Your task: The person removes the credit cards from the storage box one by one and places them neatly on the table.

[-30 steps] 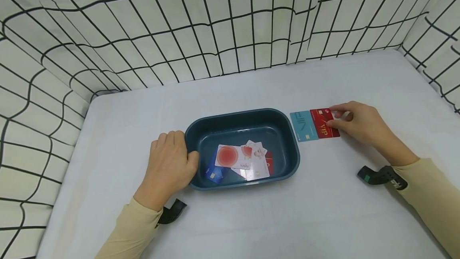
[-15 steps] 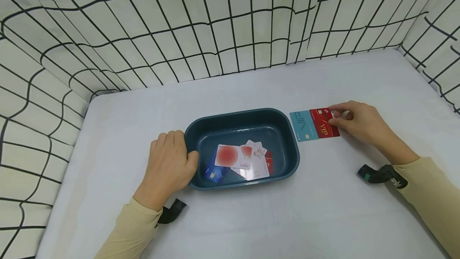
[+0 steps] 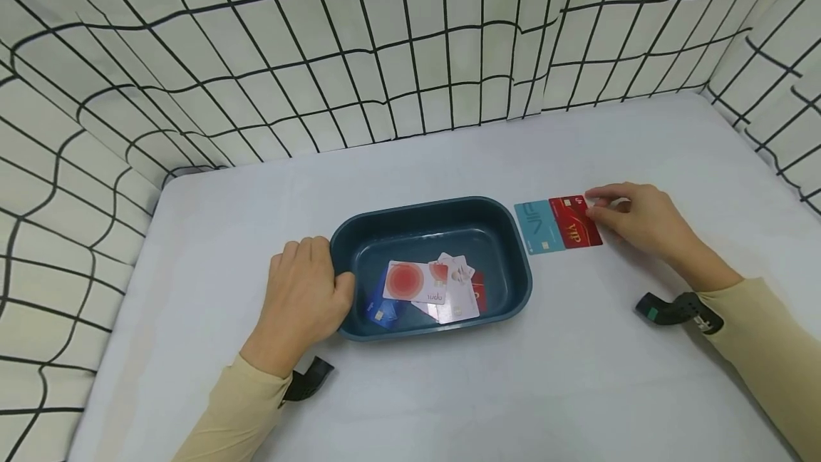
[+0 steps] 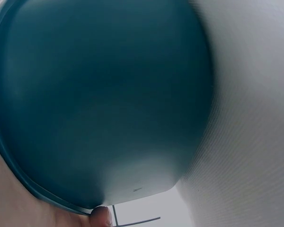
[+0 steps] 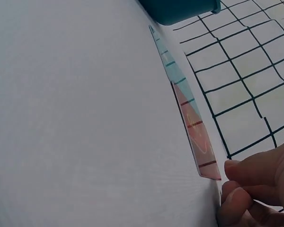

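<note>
A red VIP card (image 3: 574, 222) and a teal card (image 3: 539, 227) lay flat, side by side, toward the far edge of the counter (image 3: 487, 391); nearer its left edge sat an upright blue-green tray (image 3: 423, 240) holding piled cards (image 3: 415, 282).

A table or other flat surface (image 3: 449, 391), white across its visible top, carried everything. Its far left corner was rounded, and a faint beige tint showed along the left side. A dark teal tray (image 3: 436, 207), oblong with rounded corners, sat upright about the middle, its long sides running left to right and its right end slightly farther off. Just beyond that end, toward the far right, a light teal card (image 3: 540, 228) lay flat. A red card (image 3: 573, 223) lay flat immediately to its right, their edges meeting; whether they overlapped could not be told.
</note>
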`<state>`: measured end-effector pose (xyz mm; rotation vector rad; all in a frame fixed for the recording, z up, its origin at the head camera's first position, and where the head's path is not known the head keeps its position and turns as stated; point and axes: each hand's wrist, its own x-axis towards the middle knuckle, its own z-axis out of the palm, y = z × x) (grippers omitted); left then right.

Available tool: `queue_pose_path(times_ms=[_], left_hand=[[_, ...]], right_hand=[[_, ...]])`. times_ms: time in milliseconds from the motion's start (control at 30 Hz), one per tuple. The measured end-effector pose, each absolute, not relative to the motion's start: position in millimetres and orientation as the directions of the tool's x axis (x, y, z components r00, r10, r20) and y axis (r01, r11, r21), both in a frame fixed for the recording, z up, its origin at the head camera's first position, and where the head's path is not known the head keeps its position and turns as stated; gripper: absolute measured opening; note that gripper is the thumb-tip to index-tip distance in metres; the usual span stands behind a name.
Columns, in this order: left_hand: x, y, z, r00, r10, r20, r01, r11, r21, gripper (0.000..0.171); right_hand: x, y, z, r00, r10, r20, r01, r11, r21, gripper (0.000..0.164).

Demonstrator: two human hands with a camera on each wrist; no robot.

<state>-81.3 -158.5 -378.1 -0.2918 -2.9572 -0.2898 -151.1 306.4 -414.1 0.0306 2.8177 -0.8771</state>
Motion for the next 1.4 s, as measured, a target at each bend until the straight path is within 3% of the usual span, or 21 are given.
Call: queue_pose_path(times_ms=[367,733,1033,1400], left_hand=[[-84.8,-162.0,-382.8,-0.975,0.178,0.134,0.201,0.962,0.186,0.018],[-85.2,-166.6,-383.8,-0.98,0.155,0.126,0.179,0.961,0.211,0.019],[-84.5,-167.5,-383.1,-0.978,0.159,0.136,0.186,0.957,0.223,0.018],[-82.2,-164.0,-375.8,-0.977,0.169,0.128,0.194,0.956,0.218,0.022]], right_hand=[[-150.9,291.8,-401.1,-0.983,-0.027,-0.181,0.087,0.8,-0.594,0.05],[-156.8,228.5,-347.1,-0.968,-0.247,-0.032,-0.181,0.787,-0.589,0.03],[-162.4,176.5,-321.6,-0.874,-0.484,0.036,-0.43,0.739,-0.519,0.024],[-158.0,134.6,-317.1,-0.787,-0.617,-0.008,-0.516,0.665,-0.541,0.019]])
